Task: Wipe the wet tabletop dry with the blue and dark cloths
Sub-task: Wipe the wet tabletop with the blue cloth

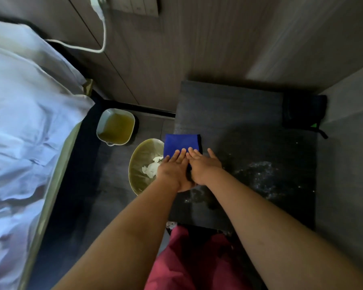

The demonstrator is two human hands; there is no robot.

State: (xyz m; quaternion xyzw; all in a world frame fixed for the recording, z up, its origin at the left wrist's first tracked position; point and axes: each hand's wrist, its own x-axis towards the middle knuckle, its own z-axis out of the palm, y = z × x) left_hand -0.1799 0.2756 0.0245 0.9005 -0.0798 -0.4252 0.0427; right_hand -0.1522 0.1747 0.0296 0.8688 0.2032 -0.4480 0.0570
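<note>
A folded blue cloth (180,143) lies at the left edge of the dark tabletop (239,114). My left hand (173,168) and my right hand (203,166) press flat on its near part, side by side, with straight fingers. Water droplets (260,178) glisten on the tabletop to the right of my hands, and more lie just behind my wrists. A dark cloth (304,110) sits folded at the table's far right corner, apart from both hands.
On the floor left of the table stand a round bin (140,176) with white scraps and a square tub (115,126) of yellowish liquid. A bed with white sheets (25,122) fills the left side. A wood-panelled wall (197,49) rises behind the table.
</note>
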